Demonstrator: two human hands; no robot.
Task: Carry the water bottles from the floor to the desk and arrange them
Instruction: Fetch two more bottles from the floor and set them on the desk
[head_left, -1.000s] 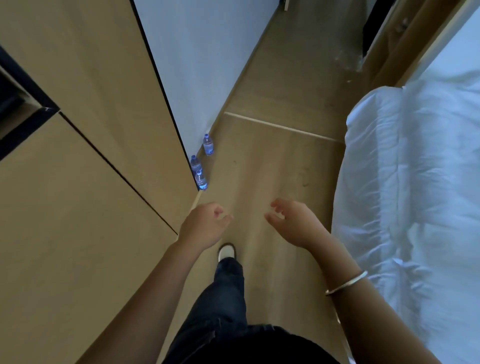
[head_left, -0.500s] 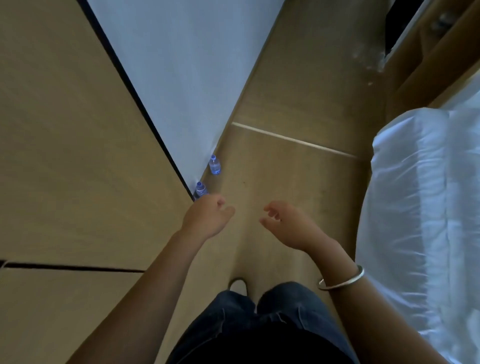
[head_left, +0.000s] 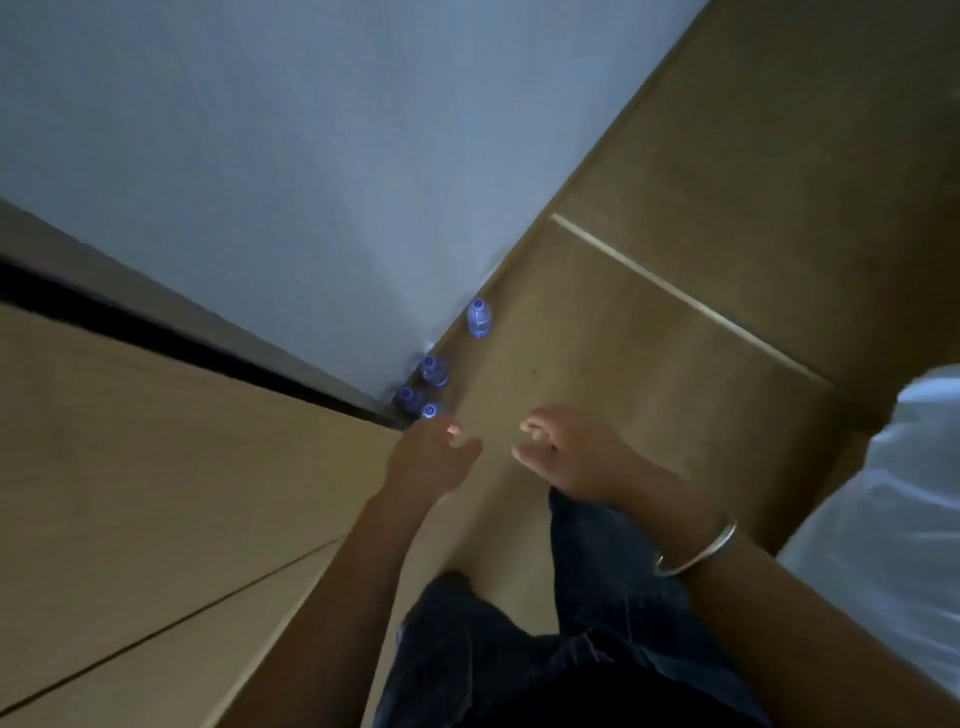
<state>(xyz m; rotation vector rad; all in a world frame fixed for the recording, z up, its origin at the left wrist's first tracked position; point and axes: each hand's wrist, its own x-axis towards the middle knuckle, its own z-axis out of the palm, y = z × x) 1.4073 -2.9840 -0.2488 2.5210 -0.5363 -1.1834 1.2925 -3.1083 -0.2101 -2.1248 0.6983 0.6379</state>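
1. Down on the floor (head_left: 597, 374), four water bottles stand upright along its edge where it meets the wall (head_left: 311, 182): the far bottle (head_left: 479, 317) stands alone, the middle bottle (head_left: 434, 371) sits nearer the corner, and two corner bottles (head_left: 418, 404) huddle touching or almost touching where the wall meets the wooden cabinet (head_left: 156, 467).
2. None has been lifted; by my reading the task is at its very start, the approach to the first pick-up.
3. Above them, the left hand (head_left: 431, 462) hovers over the corner pair, fingers loosely curled, gripping nothing. The right hand (head_left: 576, 457) hangs beside it, relaxed and empty, a bangle (head_left: 701, 551) on its wrist.
4. Further out, a dark trouser leg (head_left: 597, 571) steps forward, and white bedding (head_left: 883, 519) fills the right side.
5. Risks, as I judge them:
   - The corner pair stands so close that closing on one could knock the other over and send it rolling.
   - The cabinet and wall crowd that corner, leaving little room for fingers to wrap a bottle.
   - The view is blurred, suggesting quick motion; a hasty reach could miss the caps.
   - The desk is out of sight, so the carry route cannot be judged.
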